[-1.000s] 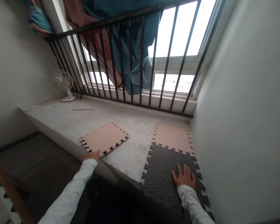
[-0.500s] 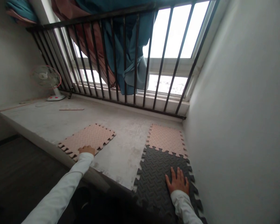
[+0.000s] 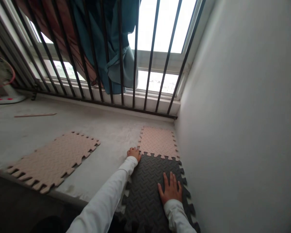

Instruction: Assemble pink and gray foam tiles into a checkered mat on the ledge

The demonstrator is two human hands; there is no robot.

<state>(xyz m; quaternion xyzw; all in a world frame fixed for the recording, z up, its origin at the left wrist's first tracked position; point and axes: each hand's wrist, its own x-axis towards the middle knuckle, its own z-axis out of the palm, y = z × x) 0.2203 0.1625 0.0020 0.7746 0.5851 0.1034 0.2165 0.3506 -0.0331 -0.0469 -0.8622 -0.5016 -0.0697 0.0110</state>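
Note:
My right hand lies flat with spread fingers on a black interlocking foam mat tile. At that tile's upper left corner, my left hand rests with bent, slightly parted fingers by the seam with a pink foam tile. Its fingertips are partly hidden and no object shows in it. The pink tile adjoins the black one on the far side, with toothed edges meeting. A separate pink foam tile lies further left on the concrete ledge.
A white wall rises close on the right. Dark railing bars stand at the back before a window, with blue and brown curtains behind. A thin strip and a fan are on the left. The ledge drops off in front.
My left hand has left the separate pink tile and moved right to the black tile's corner. My right hand stays flat on the black tile. The view has turned right and come closer.

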